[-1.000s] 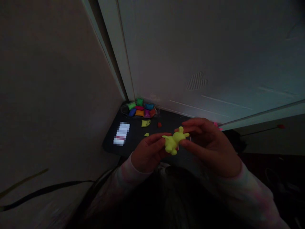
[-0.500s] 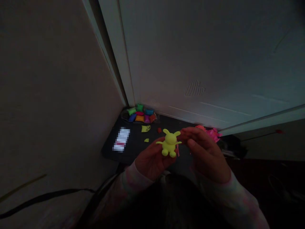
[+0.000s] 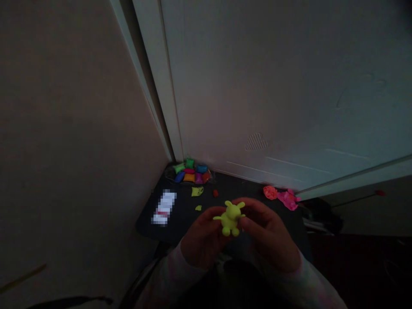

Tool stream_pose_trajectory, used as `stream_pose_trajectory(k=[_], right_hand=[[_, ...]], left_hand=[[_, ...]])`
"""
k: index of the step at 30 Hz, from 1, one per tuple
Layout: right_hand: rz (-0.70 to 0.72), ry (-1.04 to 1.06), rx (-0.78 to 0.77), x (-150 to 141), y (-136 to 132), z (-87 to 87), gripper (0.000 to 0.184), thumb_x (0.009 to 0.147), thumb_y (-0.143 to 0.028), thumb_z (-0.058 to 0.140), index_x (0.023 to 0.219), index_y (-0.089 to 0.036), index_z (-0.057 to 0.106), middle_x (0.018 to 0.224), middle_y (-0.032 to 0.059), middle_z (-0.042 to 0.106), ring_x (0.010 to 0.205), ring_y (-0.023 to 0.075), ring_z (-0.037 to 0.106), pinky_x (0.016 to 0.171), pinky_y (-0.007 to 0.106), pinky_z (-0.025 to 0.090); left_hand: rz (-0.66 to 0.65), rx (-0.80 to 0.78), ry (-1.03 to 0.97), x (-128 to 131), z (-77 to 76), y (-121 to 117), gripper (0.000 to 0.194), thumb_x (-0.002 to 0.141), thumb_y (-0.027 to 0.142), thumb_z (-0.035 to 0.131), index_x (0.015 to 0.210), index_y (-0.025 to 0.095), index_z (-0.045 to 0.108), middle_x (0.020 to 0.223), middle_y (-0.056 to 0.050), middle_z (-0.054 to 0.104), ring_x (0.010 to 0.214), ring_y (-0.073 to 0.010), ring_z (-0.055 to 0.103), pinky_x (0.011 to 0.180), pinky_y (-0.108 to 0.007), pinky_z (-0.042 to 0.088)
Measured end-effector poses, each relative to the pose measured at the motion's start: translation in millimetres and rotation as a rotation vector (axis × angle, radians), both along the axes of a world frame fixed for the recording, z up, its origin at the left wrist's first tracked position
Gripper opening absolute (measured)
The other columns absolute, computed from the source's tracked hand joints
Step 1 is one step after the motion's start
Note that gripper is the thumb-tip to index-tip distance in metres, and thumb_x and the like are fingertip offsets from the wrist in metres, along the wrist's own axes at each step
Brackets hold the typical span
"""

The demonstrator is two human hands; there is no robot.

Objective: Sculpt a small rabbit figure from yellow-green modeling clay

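A yellow clay animal figure [image 3: 230,219] with two ears, two arms and rounded feet is held over the dark table. My left hand [image 3: 206,236] is closed around its left side and back, fingers partly hidden behind the body. On the other side, my right hand [image 3: 272,236] has its thumb against the figure's arm and its fingers curled behind the ear. Beyond the hands lie an opened yellow wrapper [image 3: 197,191], a small yellow scrap [image 3: 198,208] and a small red piece [image 3: 215,193].
A clear bag of colourful clay packets [image 3: 189,175] sits at the table's back left corner. A blurred white and red item [image 3: 164,208] lies at the left. Orange crumpled material [image 3: 270,192] and pink crumpled material [image 3: 289,199] are at the back right. Walls stand behind and left.
My right hand has come in from the right and now touches the figure's arm. The view has tilted up, so everything sits lower in the picture.
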State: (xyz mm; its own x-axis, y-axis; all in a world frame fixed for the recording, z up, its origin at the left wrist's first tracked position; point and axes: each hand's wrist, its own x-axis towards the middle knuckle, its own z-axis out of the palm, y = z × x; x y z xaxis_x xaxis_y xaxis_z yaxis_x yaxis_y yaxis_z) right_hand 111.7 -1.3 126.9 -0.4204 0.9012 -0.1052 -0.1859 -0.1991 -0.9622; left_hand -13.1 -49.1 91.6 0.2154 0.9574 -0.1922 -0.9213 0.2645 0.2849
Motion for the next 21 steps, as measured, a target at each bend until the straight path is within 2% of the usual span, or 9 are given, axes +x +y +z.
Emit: stream_pose_trajectory(k=[11,21], right_hand=[[-0.033,-0.041,0.047,-2.9,-1.5,5.1,0.018,0.066,-0.021,0.069,0.082,-0.028,0.066,0.074,-0.0040,0.064,0.068,0.0072,0.057,0.062,0.015,0.046],[-0.063,-0.077,0.077,-0.8,-1.9,1.0,0.016,0.068,-0.021,0.066,0.084,-0.026,0.065,0.075,-0.0022,0.064,0.069,0.0088,0.058,0.063,0.017,0.047]], left_hand=[[-0.002,0.010,-0.008,-0.8,1.1,0.6,0.019,0.066,0.012,0.067,0.085,0.015,0.066,0.085,-0.003,0.071,0.076,-0.0127,0.066,0.069,-0.018,0.053],[-0.027,-0.025,-0.023,0.3,-1.8,4.0,0.019,0.065,0.012,0.068,0.083,0.015,0.067,0.082,-0.004,0.071,0.074,-0.0134,0.066,0.068,-0.018,0.054]])
